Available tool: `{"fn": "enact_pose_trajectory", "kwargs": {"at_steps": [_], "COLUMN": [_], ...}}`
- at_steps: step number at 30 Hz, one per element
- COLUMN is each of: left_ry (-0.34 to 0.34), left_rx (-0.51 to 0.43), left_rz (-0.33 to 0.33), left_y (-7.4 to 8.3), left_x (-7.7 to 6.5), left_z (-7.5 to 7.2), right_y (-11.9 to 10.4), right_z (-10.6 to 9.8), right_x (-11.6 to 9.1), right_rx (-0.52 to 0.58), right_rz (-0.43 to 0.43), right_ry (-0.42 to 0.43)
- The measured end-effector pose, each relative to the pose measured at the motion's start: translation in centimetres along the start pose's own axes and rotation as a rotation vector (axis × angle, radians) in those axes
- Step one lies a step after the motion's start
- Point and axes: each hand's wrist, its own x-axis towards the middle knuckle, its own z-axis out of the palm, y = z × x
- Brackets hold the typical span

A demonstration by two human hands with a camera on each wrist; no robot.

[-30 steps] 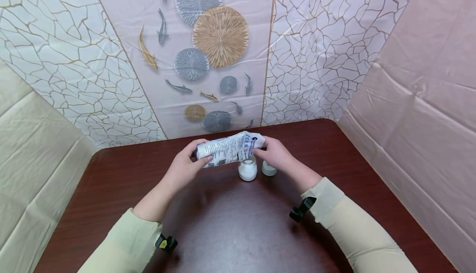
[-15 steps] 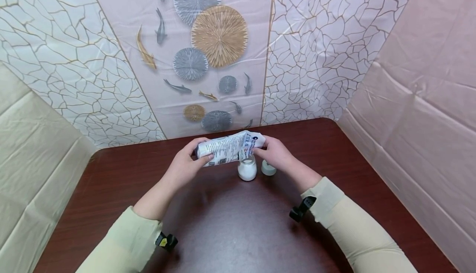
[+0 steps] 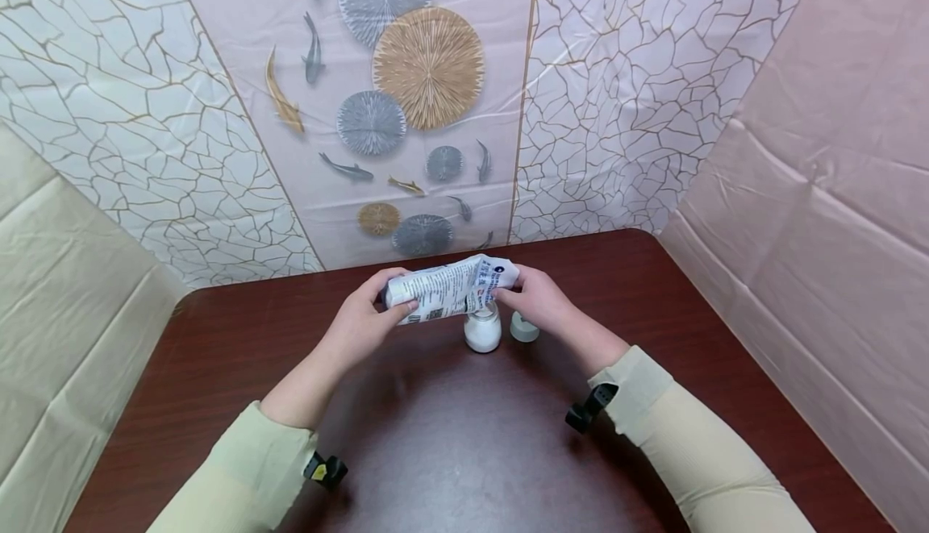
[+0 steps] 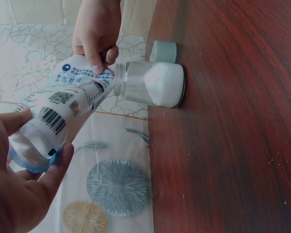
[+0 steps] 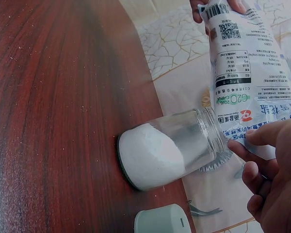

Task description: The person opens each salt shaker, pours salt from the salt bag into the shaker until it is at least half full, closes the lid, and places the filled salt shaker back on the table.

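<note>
A white printed salt bag is held tilted between both hands over a small glass jar. My left hand grips the bag's bottom end, thumb on the near side. At the other end, my right hand pinches the bag's corner right at the jar's mouth. The jar stands upright on the table; white salt fills its lower part, heaped higher on one side in the right wrist view. The bag's opening is hidden by its own folds and the right fingers.
A pale green lid lies on the dark red-brown table, just right of the jar. Small white grains dot the tabletop in the wrist views. A patterned cloth hangs behind, with plain cloth at the sides.
</note>
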Motion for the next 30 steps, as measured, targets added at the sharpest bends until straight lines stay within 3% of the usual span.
{"fn": "enact_pose_trajectory", "kwargs": {"at_steps": [30], "left_ry": [0.017], "left_rx": [-0.058], "left_rz": [-0.008], "left_y": [-0.60], "left_x": [-0.49], "left_z": [0.05], "right_y": [-0.12], "right_z": [-0.11], "right_x": [0.15], "right_rx": [0.010], "right_rz": [-0.022], "right_ry": [-0.002]}}
